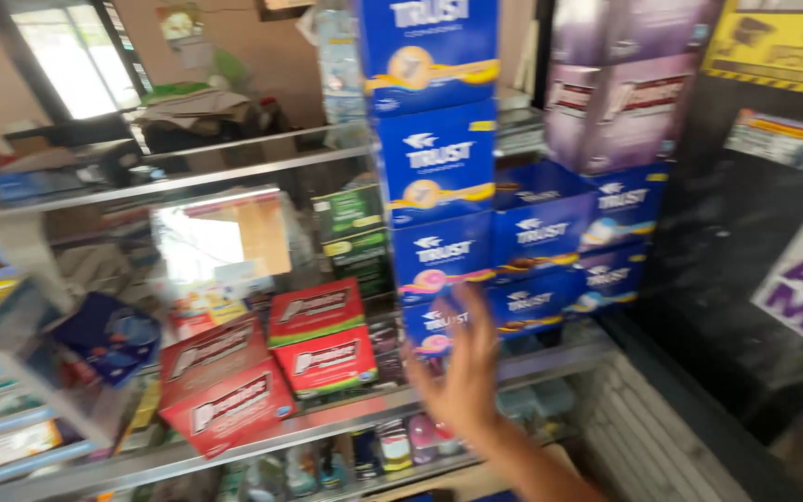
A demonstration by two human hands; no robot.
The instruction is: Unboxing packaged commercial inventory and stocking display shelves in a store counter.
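My right hand (465,372) reaches up from the lower right, fingers spread and holding nothing. Its fingertips are at the lowest blue box (439,321) in a tall stack of blue boxes (437,158) on a glass shelf (327,423). The picture is blurred, so I cannot tell whether the fingers touch the box. More blue boxes (569,237) are stacked just to the right, with purple boxes (620,102) on top of them. My left hand is out of view.
Red boxes (267,363) lie stacked on the shelf left of the hand, and green boxes (355,232) stand behind them. Small packets (392,446) fill the shelf below. A dark wall (736,260) with paper signs closes the right side. A window (72,56) is far left.
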